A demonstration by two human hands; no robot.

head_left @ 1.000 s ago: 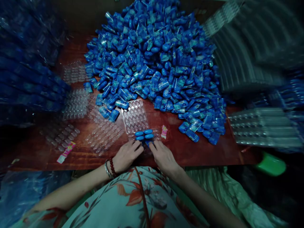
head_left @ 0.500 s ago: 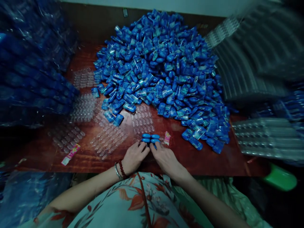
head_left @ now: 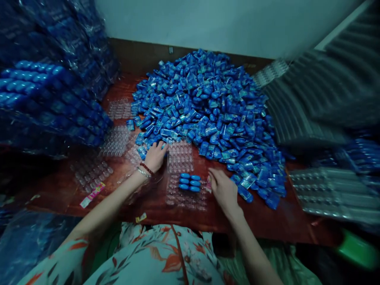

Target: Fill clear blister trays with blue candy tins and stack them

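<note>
My left hand (head_left: pixel 155 156) reaches to the near edge of a heap of small blue wrapped packets (head_left: pixel 208 107). Its spread fingers touch the packets there, beside the corner of a clear moulded tray (head_left: pixel 180 156). Closer to me lies another clear tray (head_left: pixel 175 200), where several glossy blue oval pieces (head_left: pixel 190 182) sit in two short columns. To the right of them, my right hand (head_left: pixel 224 190) hovers low over the table with its fingers loosely bent, and I see nothing held. A pink label (head_left: pixel 209 184) lies by its fingertips, partly covered.
Further clear trays (head_left: pixel 115 140) and a pink-yellow label (head_left: pixel 92 194) lie on the red-brown table (head_left: pixel 267 221). Stacked filled blue trays (head_left: pixel 59 103) rise at left. Tall stacks of clear trays (head_left: pixel 303 107) stand at right, with more trays (head_left: pixel 332 194) near the edge.
Both hands have left the blue pieces. The left went forward-left to the heap, the right moved out to the right. More blue pieces show in the tray, and the view has tilted up.
</note>
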